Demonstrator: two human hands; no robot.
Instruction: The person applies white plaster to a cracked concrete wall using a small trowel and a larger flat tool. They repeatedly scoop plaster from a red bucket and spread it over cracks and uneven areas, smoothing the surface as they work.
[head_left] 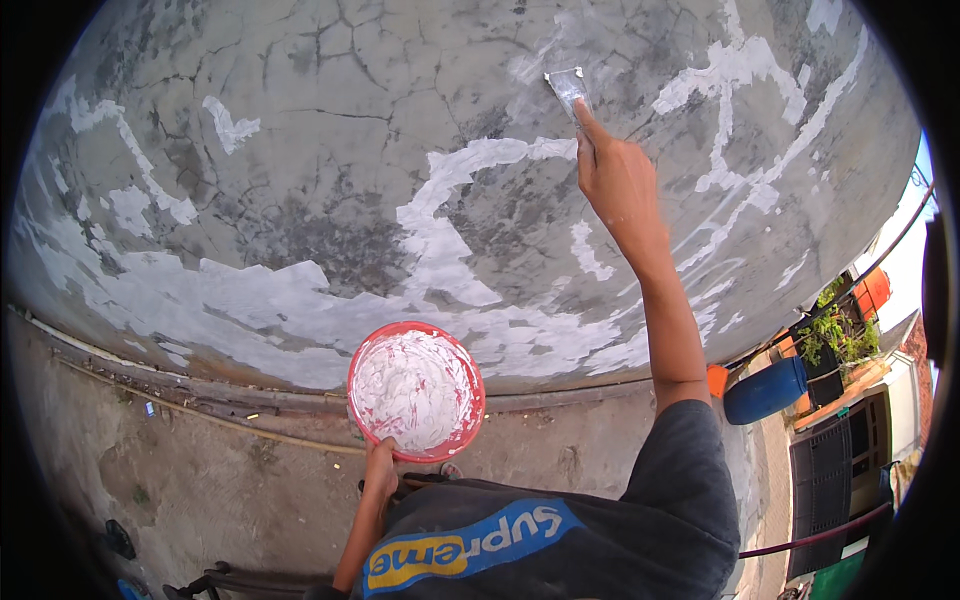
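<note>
My right hand (620, 182) is raised to the upper middle of the grey wall (330, 130), fingers closed round a putty knife (567, 86). Bits of white paste sit at the corners of its blade, which lies at or close to the wall; I cannot tell whether it touches. Low in front of me, my left hand (381, 468) grips the near rim of a red basin (478, 408). White putty (415, 388) is smeared thickly inside it, with red showing through. Cracks run over the wall, and many are covered by white putty strips (440, 215).
A hose or pipe (225, 430) runs along the ground near the wall's foot at left. To the right are a blue barrel (765, 390), a green plant (838, 335) and a dark gate (820, 490). Dark sandals (119, 540) lie at the lower left.
</note>
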